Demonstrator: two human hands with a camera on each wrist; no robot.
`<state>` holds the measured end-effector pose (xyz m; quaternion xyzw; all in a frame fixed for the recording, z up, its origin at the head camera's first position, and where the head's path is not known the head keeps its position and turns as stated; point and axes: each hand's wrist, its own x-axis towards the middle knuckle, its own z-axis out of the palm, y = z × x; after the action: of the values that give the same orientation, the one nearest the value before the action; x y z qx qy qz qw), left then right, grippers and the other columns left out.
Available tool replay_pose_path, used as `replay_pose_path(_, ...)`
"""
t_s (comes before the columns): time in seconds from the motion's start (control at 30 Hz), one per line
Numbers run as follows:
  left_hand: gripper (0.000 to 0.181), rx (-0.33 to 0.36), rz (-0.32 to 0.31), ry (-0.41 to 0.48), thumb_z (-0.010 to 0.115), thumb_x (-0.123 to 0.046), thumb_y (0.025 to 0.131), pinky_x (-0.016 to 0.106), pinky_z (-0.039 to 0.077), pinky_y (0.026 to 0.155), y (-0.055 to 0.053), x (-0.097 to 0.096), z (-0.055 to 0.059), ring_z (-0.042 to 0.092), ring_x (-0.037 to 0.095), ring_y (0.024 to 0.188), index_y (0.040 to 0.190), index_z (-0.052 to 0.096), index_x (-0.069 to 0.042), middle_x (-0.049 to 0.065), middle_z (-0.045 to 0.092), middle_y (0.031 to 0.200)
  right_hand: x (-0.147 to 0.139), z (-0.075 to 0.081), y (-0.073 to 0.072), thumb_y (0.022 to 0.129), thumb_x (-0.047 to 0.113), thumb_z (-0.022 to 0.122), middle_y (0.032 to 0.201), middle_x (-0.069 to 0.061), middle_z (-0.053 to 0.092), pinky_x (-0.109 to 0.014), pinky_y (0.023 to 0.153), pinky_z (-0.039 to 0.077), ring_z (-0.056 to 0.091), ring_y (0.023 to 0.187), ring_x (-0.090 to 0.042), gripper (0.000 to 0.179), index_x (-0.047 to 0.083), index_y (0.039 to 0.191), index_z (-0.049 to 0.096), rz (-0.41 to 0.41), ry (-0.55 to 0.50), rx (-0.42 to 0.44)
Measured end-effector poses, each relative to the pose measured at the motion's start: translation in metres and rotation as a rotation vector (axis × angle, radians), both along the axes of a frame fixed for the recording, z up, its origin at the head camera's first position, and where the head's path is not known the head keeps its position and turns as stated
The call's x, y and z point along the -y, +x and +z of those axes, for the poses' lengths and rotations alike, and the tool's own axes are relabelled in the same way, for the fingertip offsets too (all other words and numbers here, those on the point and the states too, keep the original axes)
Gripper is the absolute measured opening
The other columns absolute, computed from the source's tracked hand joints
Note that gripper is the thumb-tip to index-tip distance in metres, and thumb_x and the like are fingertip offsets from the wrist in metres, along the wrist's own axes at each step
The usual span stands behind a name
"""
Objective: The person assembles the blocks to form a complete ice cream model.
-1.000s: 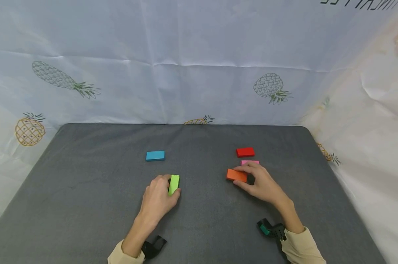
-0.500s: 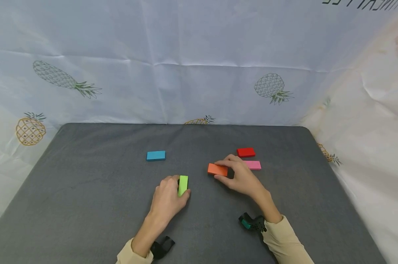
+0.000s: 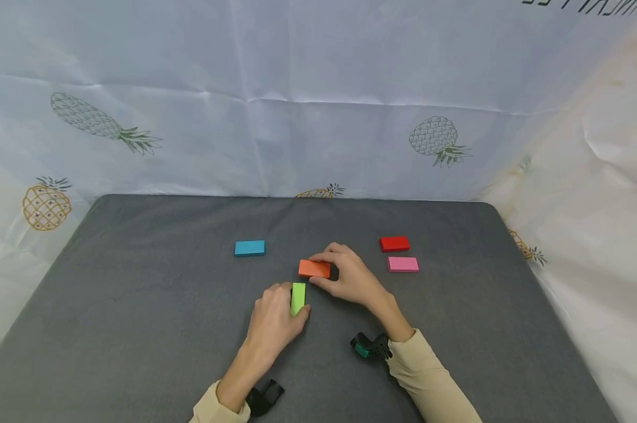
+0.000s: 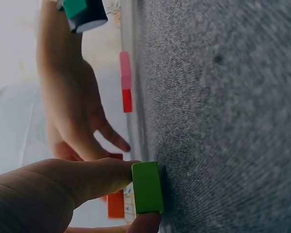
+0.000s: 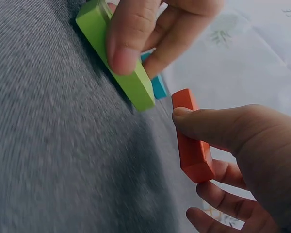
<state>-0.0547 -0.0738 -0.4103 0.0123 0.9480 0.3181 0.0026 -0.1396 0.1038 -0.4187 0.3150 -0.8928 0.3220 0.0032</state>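
Observation:
My left hand (image 3: pixel 272 320) pinches a lime-green block (image 3: pixel 298 298) between thumb and fingers, low over the grey cloth; in the left wrist view the green block (image 4: pixel 147 188) shows its end face. Just beyond and to the right, my right hand (image 3: pixel 348 276) grips an orange block (image 3: pixel 314 268) by its long sides. That orange block (image 5: pixel 191 141) appears tilted and apart from the green block (image 5: pixel 116 56) in the right wrist view. Whether the orange block touches the cloth I cannot tell.
A blue block (image 3: pixel 249 248) lies at the back left of the grey table (image 3: pixel 138 305). On the right, a red block (image 3: pixel 394 244) lies behind a pink block (image 3: pixel 403 264). A white pineapple-print sheet (image 3: pixel 323 147) hangs behind the table.
My right hand has carried the orange block leftward, away from the pink block, which is now fully visible. My left hand has shifted the green block to the right. The two blocks are closer together.

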Motion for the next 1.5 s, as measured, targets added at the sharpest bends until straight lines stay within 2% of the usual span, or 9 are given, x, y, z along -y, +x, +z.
replay_pose_path(0.27,0.039,-0.03,-0.006,0.001,0.086,-0.013,0.08,0.03,0.044,0.053,0.002,-0.001,-0.002,0.051,0.015,0.061,0.108,0.07,0.009,0.011,0.061,0.079,0.011,-0.005,-0.005,0.091,0.024,0.079,0.105,-0.004,0.066,-0.033,0.083,0.049,0.056,0.093,-0.017,0.036,0.008,0.122,0.074,0.01,0.042,0.057)
replay_pose_path(0.6,0.039,-0.04,-0.007,0.006,0.086,-0.013,0.08,0.029,0.045,0.052,0.002,0.0,-0.004,0.051,0.015,0.06,0.107,0.07,0.009,0.01,0.06,0.078,0.015,-0.01,-0.008,0.091,0.025,0.079,0.101,-0.004,0.065,-0.03,0.079,0.045,0.053,0.09,-0.015,0.037,0.008,0.124,0.073,0.013,0.092,0.054)
replay_pose_path(0.8,0.038,-0.068,-0.008,-0.005,0.086,-0.014,0.081,0.029,0.044,0.051,0.001,0.0,-0.007,0.051,0.015,0.058,0.106,0.07,0.009,0.011,0.059,0.076,0.012,-0.013,-0.008,0.092,0.026,0.078,0.102,-0.004,0.065,-0.032,0.082,0.047,0.055,0.091,-0.017,0.04,0.008,0.128,0.072,0.025,0.08,0.045)
replay_pose_path(0.97,0.038,-0.068,-0.008,0.003,0.086,-0.014,0.081,0.029,0.045,0.051,0.001,0.0,-0.007,0.052,0.015,0.058,0.107,0.07,0.009,0.01,0.059,0.076,0.001,-0.013,-0.008,0.091,0.026,0.08,0.106,-0.005,0.065,-0.036,0.087,0.049,0.057,0.095,-0.018,0.046,0.008,0.132,0.069,0.015,0.051,0.102)
replay_pose_path(1.17,0.04,-0.059,-0.01,0.007,0.086,-0.014,0.081,0.03,0.046,0.052,0.0,-0.001,-0.005,0.053,0.015,0.059,0.108,0.069,0.01,0.011,0.061,0.077,-0.01,-0.012,-0.009,0.09,0.022,0.08,0.107,-0.007,0.066,-0.028,0.078,0.045,0.055,0.088,-0.016,0.042,0.005,0.128,0.07,0.048,0.011,0.123)
replay_pose_path(1.5,0.033,-0.054,-0.013,0.02,0.085,-0.013,0.081,0.024,0.039,0.048,0.0,0.0,-0.006,0.047,0.012,0.053,0.102,0.069,0.007,0.006,0.055,0.069,-0.001,-0.014,-0.011,0.092,0.023,0.077,0.109,-0.006,0.068,-0.034,0.086,0.05,0.06,0.095,-0.017,0.041,0.005,0.129,0.071,0.071,0.059,0.105)
